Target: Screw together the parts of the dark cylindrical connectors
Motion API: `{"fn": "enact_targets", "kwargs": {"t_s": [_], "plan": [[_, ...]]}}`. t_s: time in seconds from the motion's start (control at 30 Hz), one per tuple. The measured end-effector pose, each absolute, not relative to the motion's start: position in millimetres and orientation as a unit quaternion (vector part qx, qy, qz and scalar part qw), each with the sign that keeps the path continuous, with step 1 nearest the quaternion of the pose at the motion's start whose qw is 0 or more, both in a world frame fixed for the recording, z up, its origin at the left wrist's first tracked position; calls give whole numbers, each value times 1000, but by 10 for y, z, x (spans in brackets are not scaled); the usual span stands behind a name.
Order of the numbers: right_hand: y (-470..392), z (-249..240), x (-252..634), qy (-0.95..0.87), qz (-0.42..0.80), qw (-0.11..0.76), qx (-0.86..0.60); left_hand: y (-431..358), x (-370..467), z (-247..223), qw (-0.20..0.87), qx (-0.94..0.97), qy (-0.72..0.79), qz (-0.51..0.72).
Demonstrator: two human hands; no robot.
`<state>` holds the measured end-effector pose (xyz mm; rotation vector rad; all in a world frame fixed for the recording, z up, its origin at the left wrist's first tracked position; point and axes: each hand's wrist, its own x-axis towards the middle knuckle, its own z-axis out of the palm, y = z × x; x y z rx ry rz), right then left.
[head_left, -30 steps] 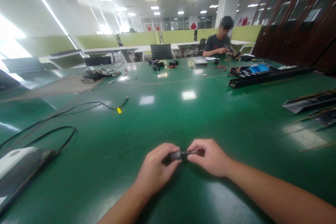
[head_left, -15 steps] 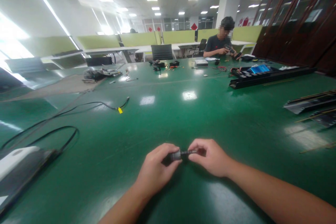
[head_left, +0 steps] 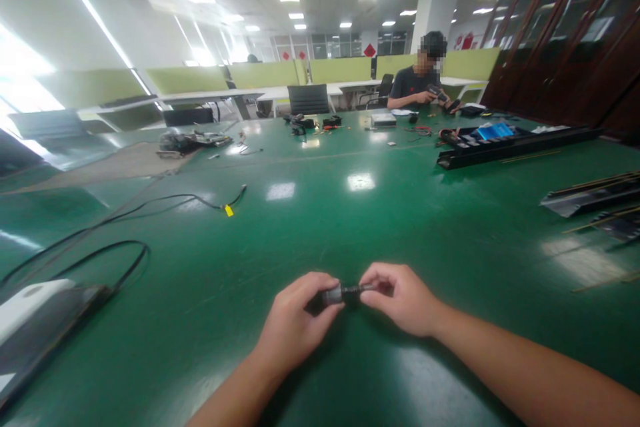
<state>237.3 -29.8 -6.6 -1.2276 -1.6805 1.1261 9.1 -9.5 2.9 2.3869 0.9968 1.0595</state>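
Observation:
My left hand (head_left: 304, 315) is closed around a short grey cylinder (head_left: 333, 295), gripped between thumb and fingers just above the table. A thin dark ribbed shaft (head_left: 352, 289) runs out of its right end. The far tip of that shaft is pinched by the thumb and fingers of my right hand (head_left: 395, 297). Cylinder and shaft lie level, in one line between my two hands. My fingers hide part of both, and the exact kind of part is too small to make out.
On the green table (head_left: 240, 347), a black cable (head_left: 165, 199) with a yellow tag lies left. A dark flat device (head_left: 55, 320) sits at the left edge. Black metal channels (head_left: 520, 147) lie at right. Across the table a co-worker (head_left: 415, 87) handles a dark object.
My left hand has shifted very slightly left, and a little more of the thin shaft shows between my hands. Both grips are kept.

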Motion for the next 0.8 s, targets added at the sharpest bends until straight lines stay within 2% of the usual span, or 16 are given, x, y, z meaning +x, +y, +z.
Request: {"fn": "enact_targets", "kwargs": {"t_s": [0.8], "plan": [[-304, -81, 2376, -647, 438, 394, -484, -97, 56, 49, 151, 839, 361, 379]]}}
